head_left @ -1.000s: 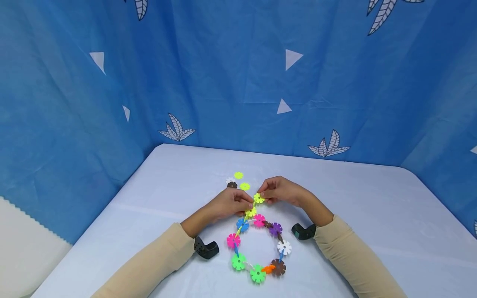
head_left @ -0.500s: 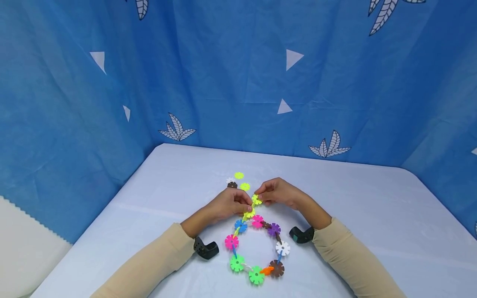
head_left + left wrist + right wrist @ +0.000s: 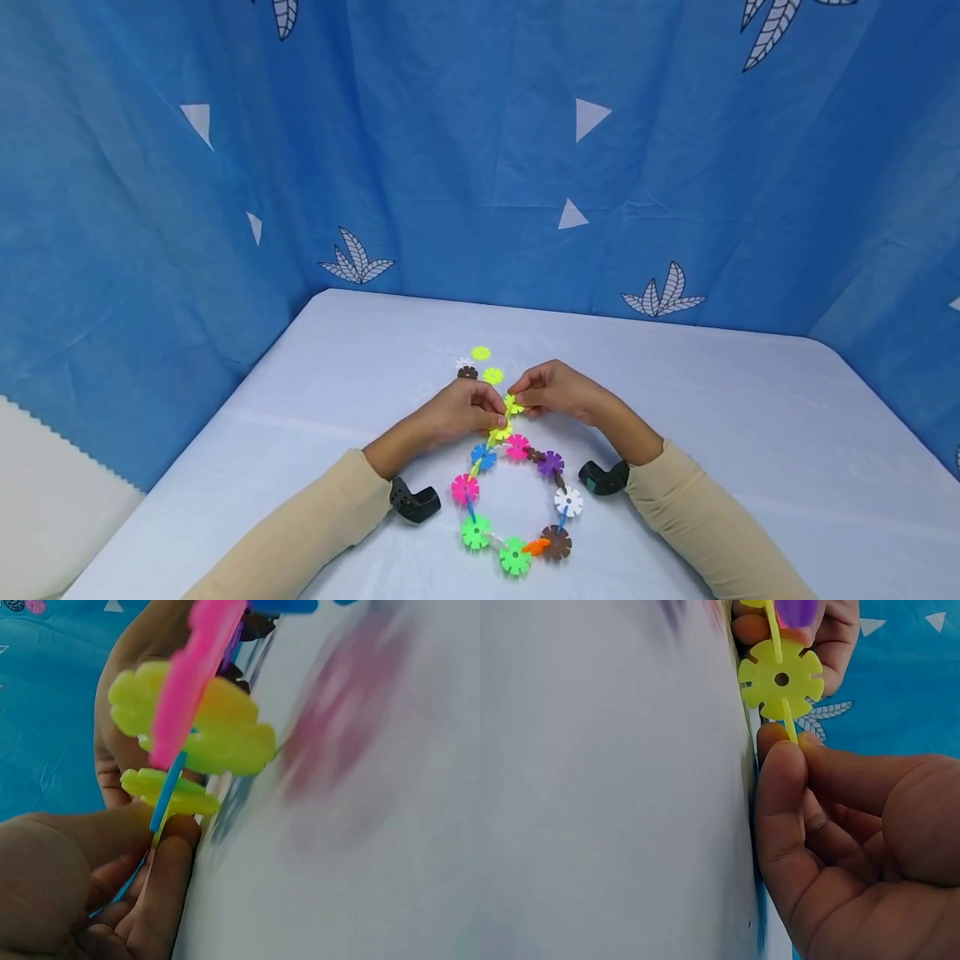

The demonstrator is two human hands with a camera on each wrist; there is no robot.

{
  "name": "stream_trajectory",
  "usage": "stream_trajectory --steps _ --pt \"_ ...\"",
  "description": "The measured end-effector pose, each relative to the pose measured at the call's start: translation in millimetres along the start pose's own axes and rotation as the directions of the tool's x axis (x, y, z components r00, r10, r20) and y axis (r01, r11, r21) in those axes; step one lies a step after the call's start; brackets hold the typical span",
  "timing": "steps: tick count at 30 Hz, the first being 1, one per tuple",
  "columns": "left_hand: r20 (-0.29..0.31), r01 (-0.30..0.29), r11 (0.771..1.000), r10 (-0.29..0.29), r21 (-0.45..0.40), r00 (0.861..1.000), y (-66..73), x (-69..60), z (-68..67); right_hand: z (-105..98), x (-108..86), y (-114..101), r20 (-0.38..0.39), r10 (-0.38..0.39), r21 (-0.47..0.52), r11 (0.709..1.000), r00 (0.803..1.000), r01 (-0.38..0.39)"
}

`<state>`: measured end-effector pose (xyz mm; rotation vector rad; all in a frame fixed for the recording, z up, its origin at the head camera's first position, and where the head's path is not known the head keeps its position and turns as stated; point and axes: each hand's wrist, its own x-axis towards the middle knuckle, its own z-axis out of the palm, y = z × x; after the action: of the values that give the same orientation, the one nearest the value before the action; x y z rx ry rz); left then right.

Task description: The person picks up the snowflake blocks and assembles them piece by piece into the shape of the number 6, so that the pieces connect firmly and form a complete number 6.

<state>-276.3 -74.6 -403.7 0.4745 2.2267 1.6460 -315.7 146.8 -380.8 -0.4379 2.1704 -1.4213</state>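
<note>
Notched plastic snowflake discs are slotted together into a ring on the white table, with a short yellow tail at its far side. My left hand (image 3: 467,408) pinches the tail near a yellow disc (image 3: 501,431). Across from it, my right hand (image 3: 558,390) pinches the tail's far end. The right wrist view shows its thumb and finger on a yellow disc seen edge-on, which sits in a slot of a face-on yellow disc (image 3: 802,682). Around the ring are a blue disc (image 3: 483,456), a purple disc (image 3: 551,463), a white disc (image 3: 568,502) and several others.
Beyond the left hand lie loose pieces: two yellow discs (image 3: 492,376), a white disc (image 3: 462,363) and a brown disc (image 3: 467,372). Black wrist devices (image 3: 415,501) sit under both forearms. A blue patterned curtain (image 3: 480,167) stands behind the table (image 3: 360,333).
My right hand has shifted slightly left and nearer, with the tail end in its fingers. The ring has slid a little left and toward me. The left hand has barely moved.
</note>
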Motion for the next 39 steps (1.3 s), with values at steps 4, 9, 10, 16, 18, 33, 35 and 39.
stream_trajectory --steps 4,9,10,16,18,33,35,39 --pt "-0.002 0.065 0.998 -0.065 -0.017 0.998 -0.5 0.7 -2.2 -1 -0.1 1 0.037 -0.015 0.013 1.0 0.999 0.015" --pt "-0.017 0.106 0.993 -0.107 -0.057 0.994 -0.4 1.7 -3.5 -2 0.3 1 0.064 -0.04 0.025 0.999 0.997 0.039" --pt "-0.022 0.107 0.992 -0.108 -0.063 0.994 -0.3 2.1 -3.2 -1 0.3 1 0.064 -0.041 0.029 0.999 0.997 0.039" --pt "-0.078 0.122 0.992 -0.124 -0.035 0.989 0.4 3.5 -1.6 1 0.1 -1 0.06 -0.04 0.039 0.999 0.997 0.038" --pt "-0.091 0.125 0.992 -0.127 -0.028 0.988 0.3 3.5 -1.3 2 0.0 -1 0.061 -0.037 0.043 0.998 0.997 0.034" --pt "-0.118 0.16 0.987 -0.159 0.006 0.98 -0.9 7.6 2.9 -27 15.4 -1 -0.022 -0.116 -0.362 0.927 0.993 0.1" --pt "-0.12 0.159 0.987 -0.157 0.007 0.98 -1.1 7.5 2.6 -30 22.4 -3 0.019 -0.149 -0.426 0.894 0.989 0.143" --pt "-0.117 0.147 0.989 -0.145 0.007 0.982 -0.8 6.5 2.0 -28 32.0 -9 0.158 -0.201 -0.557 0.791 0.967 0.255"
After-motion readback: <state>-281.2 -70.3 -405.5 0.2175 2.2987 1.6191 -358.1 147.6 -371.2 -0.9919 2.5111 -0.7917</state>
